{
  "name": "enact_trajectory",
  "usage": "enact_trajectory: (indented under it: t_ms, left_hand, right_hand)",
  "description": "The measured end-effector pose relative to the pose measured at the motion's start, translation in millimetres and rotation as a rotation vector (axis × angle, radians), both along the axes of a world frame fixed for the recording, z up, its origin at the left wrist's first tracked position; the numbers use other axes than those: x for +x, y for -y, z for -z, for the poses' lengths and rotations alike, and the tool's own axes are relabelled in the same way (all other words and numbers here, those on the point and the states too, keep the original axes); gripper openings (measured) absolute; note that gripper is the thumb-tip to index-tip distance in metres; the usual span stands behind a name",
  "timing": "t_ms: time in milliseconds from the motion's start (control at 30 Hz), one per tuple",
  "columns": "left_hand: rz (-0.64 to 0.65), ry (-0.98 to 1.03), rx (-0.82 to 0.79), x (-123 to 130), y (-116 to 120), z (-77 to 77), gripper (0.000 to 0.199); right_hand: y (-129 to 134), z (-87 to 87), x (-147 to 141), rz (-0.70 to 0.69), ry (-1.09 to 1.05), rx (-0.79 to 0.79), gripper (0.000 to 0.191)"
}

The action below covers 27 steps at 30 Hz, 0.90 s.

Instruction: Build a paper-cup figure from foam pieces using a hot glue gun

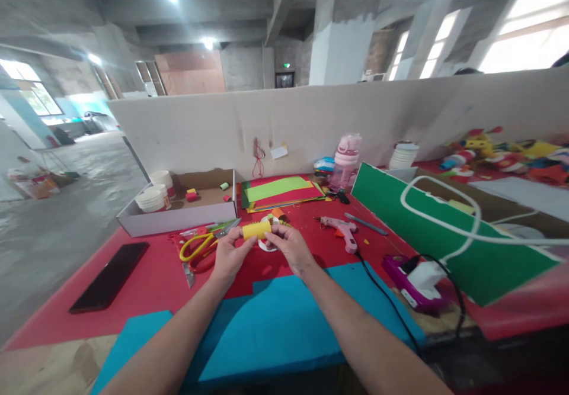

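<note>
Between my two hands is a small yellow paper roll (pixel 256 230), held level above the red table top. My left hand (pixel 233 254) pinches its left end with thumb and fingers. At the right end, my right hand (pixel 288 246) grips it the same way. A white round thing (pixel 267 246) lies behind and below the roll, partly hidden by it and my fingers. Yellow-handled scissors (pixel 195 248) lie close to my left hand, with a utility knife blade (pixel 189 276) near them. To the right of my right hand rests a pink glue gun (pixel 340 230).
A shallow box (pixel 178 218) with paper cups and small rolls stands back left. Coloured sheets (pixel 284 190) are stacked at the centre back. A black phone (pixel 110 276) lies left. On the right are a purple power strip (pixel 415 288), a green board (pixel 435 229) and looping white cable (pixel 478 217).
</note>
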<state>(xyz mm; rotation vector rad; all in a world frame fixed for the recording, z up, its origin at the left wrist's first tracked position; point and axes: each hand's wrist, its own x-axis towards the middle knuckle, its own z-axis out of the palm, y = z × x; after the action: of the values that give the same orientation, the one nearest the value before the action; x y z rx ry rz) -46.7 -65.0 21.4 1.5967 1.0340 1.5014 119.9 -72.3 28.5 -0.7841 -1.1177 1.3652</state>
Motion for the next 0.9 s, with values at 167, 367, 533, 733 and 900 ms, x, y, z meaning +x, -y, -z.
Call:
enact_trajectory:
  t_ms: [167,367,533,733,900]
  left_hand:
    - [0.005,0.074,-0.055,-1.4,-2.2,2.9,0.021]
    - [-0.002,0.118,-0.088,-1.6,-2.9,2.9,0.023]
    - [0.014,0.09,-0.091,-0.7,-1.3,1.1,0.021]
    - [0.029,0.074,-0.096,0.1,-0.2,0.5,0.019]
    - [0.025,0.144,-0.12,0.7,-0.6,1.1,0.02]
  right_hand:
    - [-2.8,1.0,0.4,-0.032,-0.092,-0.051,0.037]
    - [-3.9,0.0,2.5,-0.027,-0.146,-0.067,0.046]
    - [-3.2,2.4,0.6,-0.013,-0.064,-0.053,0.04]
    - [-4.7,3.8,0.6,0.019,-0.023,-0.032,0.038]
    - [-4.4,4.5,0.0,-0.008,-0.02,-0.037,0.039]
